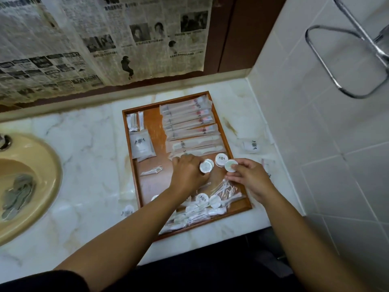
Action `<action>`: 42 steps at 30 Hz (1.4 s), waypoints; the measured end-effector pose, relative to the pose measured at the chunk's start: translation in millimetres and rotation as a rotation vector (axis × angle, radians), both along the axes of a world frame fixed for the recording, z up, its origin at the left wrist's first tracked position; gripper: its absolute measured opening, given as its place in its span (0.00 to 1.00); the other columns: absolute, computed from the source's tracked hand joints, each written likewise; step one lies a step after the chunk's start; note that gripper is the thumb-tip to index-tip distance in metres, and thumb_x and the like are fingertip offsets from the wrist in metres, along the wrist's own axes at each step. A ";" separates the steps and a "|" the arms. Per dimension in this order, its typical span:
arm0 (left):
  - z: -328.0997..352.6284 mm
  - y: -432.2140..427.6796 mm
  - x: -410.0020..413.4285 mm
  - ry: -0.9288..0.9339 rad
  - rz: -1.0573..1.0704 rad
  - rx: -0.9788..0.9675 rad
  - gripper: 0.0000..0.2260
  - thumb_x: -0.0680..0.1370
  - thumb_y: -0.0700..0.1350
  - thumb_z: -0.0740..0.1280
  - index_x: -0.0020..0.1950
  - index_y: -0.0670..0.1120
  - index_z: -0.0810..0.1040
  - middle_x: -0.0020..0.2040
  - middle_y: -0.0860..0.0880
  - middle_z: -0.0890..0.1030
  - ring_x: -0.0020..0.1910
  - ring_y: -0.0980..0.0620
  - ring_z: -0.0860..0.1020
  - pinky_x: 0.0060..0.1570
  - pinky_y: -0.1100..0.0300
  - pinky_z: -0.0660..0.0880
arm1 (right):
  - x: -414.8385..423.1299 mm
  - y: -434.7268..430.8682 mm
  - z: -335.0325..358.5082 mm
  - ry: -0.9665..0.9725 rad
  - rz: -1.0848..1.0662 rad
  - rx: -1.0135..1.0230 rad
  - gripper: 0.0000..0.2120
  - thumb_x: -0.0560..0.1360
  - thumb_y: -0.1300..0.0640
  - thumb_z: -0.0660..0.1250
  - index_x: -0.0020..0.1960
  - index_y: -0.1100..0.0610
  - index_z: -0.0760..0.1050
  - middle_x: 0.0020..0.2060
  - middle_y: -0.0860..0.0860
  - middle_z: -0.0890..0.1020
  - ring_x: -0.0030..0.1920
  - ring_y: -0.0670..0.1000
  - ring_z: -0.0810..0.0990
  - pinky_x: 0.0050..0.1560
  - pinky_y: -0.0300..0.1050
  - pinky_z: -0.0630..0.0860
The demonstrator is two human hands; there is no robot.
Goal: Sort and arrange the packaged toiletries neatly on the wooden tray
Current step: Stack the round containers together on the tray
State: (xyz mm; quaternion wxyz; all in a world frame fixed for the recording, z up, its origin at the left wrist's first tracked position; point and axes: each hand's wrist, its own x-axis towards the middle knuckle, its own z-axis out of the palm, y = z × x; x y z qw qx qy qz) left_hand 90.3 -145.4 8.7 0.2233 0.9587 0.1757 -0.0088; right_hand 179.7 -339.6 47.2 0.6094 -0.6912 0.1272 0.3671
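Marble surface with a tray and stray packets

The pale, veined marble surface [88, 157] carries a wooden tray [130, 144] set near its right end, beside the tiled wall. A beige sink [42, 171] is sunk into the surface at the left. Directly on the marble lie a small white packet [251, 146] right of the tray, another packet [265, 165] just below it, and a round white packet [128, 210] by the tray's lower left edge.
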 end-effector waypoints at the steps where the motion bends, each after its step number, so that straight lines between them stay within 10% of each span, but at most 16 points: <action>1: -2.1 -3.7 4.5 0.009 -0.005 0.011 0.12 0.71 0.58 0.69 0.48 0.53 0.84 0.44 0.53 0.82 0.49 0.48 0.77 0.48 0.51 0.61 | 1.7 -2.1 -0.1 0.008 -0.009 0.002 0.08 0.81 0.65 0.67 0.59 0.62 0.80 0.49 0.61 0.87 0.50 0.61 0.87 0.53 0.52 0.84; 23: -17.2 8.6 -0.3 0.019 0.050 0.054 0.22 0.72 0.64 0.69 0.57 0.52 0.83 0.51 0.51 0.83 0.53 0.46 0.77 0.54 0.49 0.61 | 24.4 15.1 0.4 -0.083 0.184 -0.147 0.06 0.77 0.62 0.73 0.54 0.56 0.82 0.43 0.58 0.87 0.39 0.53 0.85 0.51 0.54 0.85; 42: -14.1 55.5 -68.9 0.109 0.047 0.118 0.10 0.78 0.48 0.71 0.59 0.51 0.83 0.53 0.48 0.82 0.51 0.44 0.78 0.56 0.47 0.65 | 2.0 66.1 -7.4 -0.744 0.714 -0.738 0.09 0.79 0.52 0.69 0.58 0.50 0.83 0.55 0.49 0.83 0.48 0.52 0.81 0.48 0.46 0.79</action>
